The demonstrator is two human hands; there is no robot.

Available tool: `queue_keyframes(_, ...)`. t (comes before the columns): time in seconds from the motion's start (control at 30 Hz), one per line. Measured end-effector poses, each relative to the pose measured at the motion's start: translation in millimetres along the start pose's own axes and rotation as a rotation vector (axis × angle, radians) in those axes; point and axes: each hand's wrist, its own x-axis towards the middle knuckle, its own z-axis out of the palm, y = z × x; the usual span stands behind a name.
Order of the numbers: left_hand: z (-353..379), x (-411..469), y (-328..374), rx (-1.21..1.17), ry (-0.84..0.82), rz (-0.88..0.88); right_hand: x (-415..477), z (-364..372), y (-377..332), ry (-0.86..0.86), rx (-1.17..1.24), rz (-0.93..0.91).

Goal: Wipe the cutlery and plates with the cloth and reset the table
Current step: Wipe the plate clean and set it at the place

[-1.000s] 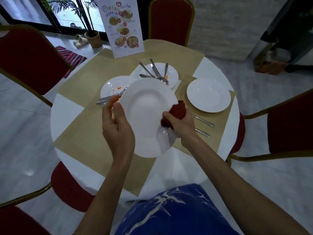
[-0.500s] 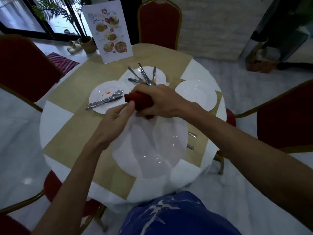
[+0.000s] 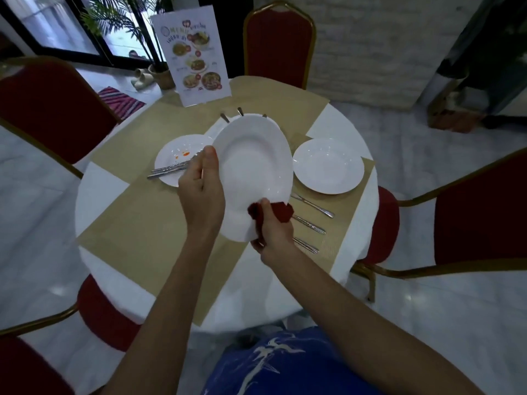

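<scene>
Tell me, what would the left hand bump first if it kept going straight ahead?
Likely the menu card. The left hand, gripping the held plate, points away over the far plate; depth is unclear, so it might clip that plate's cutlery first.

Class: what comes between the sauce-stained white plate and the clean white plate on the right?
Head view: a large round white plate, held by the left hand, with the right hand pinching a dark red cloth on its rim.
</scene>
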Motion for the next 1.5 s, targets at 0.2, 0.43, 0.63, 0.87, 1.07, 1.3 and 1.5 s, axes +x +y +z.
queue_keyframes(0.2, -39.7, -7.7, -27.8, -0.131, -0.147, -0.146, 15.0, -23.8, -50.0, -0.107, -0.279, -0.335)
queue_keyframes(0.43, -74.6, 4.8, -24.9, 0.106, -0.406, -0.297, 2.8, -9.7, -113.4, -0.518, -1.145, -0.861)
queue_keyframes(0.63, -78.5, -2.8, -40.5, 0.296, -0.245, -0.138, -13.8, 29.4, -90.1, -0.748, -1.373, -1.076)
queue_keyframes(0.87, -109.0, 18.5, -66.1, 0.019, 0.311, -0.325, 20.5, 27.7, -1.0, -0.319, -0.846, -0.565)
queue_keyframes(1.07, -140.9, 27.0, -121.5, -0.132, 0.373, -0.575, 35.0, 36.4, 80.4, -0.300, -0.704, -0.171)
queue_keyframes(1.3, -200.9, 47.1, -192.6, 0.033, 0.062, -0.772, 57.2, 45.0, 99.8, -0.182, -0.953, -0.176)
queue_keyframes(1.5, -212.5, 48.5, -231.0, 0.154, -0.068, -0.861, 53.2, 36.1, 128.5, -0.065, -0.992, -0.130)
